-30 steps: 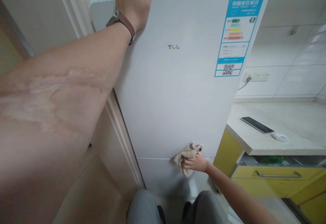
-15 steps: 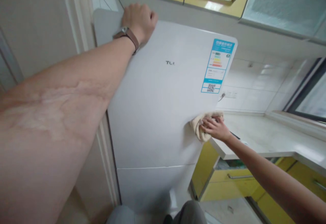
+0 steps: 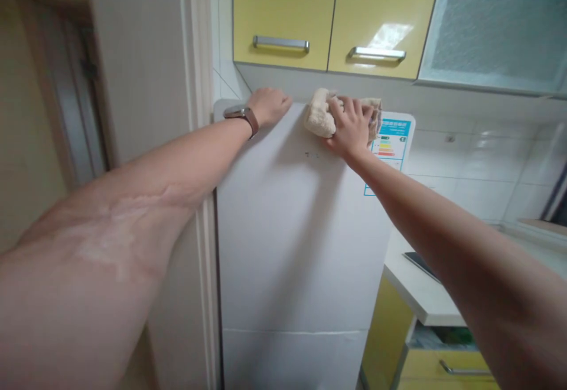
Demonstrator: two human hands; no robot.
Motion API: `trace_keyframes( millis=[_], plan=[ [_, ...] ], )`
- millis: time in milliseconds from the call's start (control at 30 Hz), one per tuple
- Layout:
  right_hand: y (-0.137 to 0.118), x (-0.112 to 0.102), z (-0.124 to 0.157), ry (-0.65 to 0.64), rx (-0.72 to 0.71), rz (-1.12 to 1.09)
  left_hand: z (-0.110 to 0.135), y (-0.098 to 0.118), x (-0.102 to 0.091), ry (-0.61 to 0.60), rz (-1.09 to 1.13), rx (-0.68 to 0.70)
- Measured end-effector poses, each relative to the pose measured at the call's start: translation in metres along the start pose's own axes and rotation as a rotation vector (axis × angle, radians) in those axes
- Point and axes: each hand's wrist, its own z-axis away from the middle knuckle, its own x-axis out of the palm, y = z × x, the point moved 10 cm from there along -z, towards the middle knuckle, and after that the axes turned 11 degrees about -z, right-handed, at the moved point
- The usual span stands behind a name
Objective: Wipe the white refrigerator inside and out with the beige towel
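In the head view a tall white refrigerator (image 3: 283,248) fills the middle, with an energy label (image 3: 392,136) near its upper right corner. My left hand (image 3: 269,106), wearing a wristwatch (image 3: 243,117), rests at the refrigerator's top edge with its fingers bent over it; the fingertips are hidden. To the right, my right hand (image 3: 351,127) presses a folded beige cloth (image 3: 321,115) against the upper door, close under the top edge. My fingers spread over the cloth and grip it, and part of it covers the label's left side. The logo below is partly in shadow.
Yellow wall cabinets (image 3: 283,6) with metal handles hang just above the refrigerator. A door frame (image 3: 199,142) stands close on its left. At right is a white countertop (image 3: 425,295) with a dark flat object (image 3: 420,264) on it, above a yellow drawer (image 3: 425,369).
My right hand has moved the cloth from the door's right edge up and left to near the top. The view has tilted upward. My left hand stays at the top edge.
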Motion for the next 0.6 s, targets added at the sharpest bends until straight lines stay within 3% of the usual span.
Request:
trace_keyframes(
  millis=[200,267,433,600],
  plan=[
    [0.003,-0.011,-0.002,-0.091,0.066,0.006,0.005,-0.063,-0.01,-0.075,-0.178,-0.14],
    [0.0,-0.015,-0.005,-0.122,0.069,0.032,0.006,-0.074,-0.007,-0.082,-0.207,-0.138],
    [-0.001,-0.017,-0.002,-0.058,0.157,0.088,0.0,-0.076,0.002,-0.089,-0.187,-0.102],
    [-0.011,-0.015,-0.001,-0.035,0.208,0.101,0.004,-0.076,-0.002,0.0,-0.152,-0.124]
  ],
)
